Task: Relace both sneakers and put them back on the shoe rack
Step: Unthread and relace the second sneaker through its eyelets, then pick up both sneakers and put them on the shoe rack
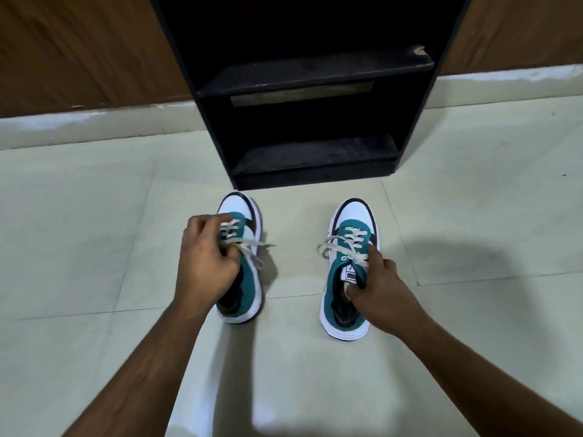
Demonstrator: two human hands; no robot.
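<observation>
Two teal, white and black sneakers stand on the tiled floor, toes pointing at a black shoe rack. My left hand grips the left sneaker at its tongue and laces, covering its middle. My right hand holds the right sneaker at its collar, thumb inside the opening. Both sneakers carry cream laces with loose ends; those of the right sneaker trail to the left. The rack's two shelves hold nothing.
The rack stands against a brown wooden wall with a pale skirting strip. Pale floor tiles stretch left and right of the sneakers. A shadow falls on the floor at the right.
</observation>
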